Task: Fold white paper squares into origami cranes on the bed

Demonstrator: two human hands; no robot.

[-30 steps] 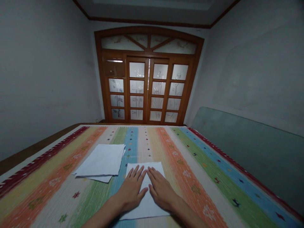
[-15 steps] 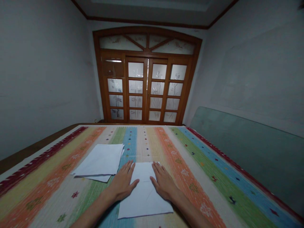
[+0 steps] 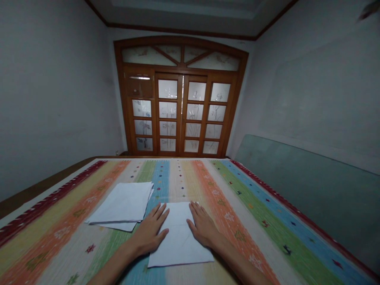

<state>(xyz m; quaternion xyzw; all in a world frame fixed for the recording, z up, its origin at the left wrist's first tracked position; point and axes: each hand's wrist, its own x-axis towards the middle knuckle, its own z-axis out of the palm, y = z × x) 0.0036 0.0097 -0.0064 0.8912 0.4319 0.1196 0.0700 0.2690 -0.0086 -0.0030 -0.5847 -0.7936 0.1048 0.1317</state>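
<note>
While both palms press flat with fingers spread, holding nothing, your left hand (image 3: 150, 233) and right hand (image 3: 202, 228) rest on opposite edges of the white paper sheet (image 3: 178, 241), whose long axis seems to run away from you; the loose paper stack (image 3: 121, 202) lies just left on the striped woven rug (image 3: 178, 178), with the glazed wooden doors (image 3: 181, 114) beyond.

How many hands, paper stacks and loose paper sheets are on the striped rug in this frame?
Hands: 2 (left hand, right hand)
Paper stacks: 1 (paper stack)
Loose paper sheets: 1 (paper sheet)
Total: 4
</note>
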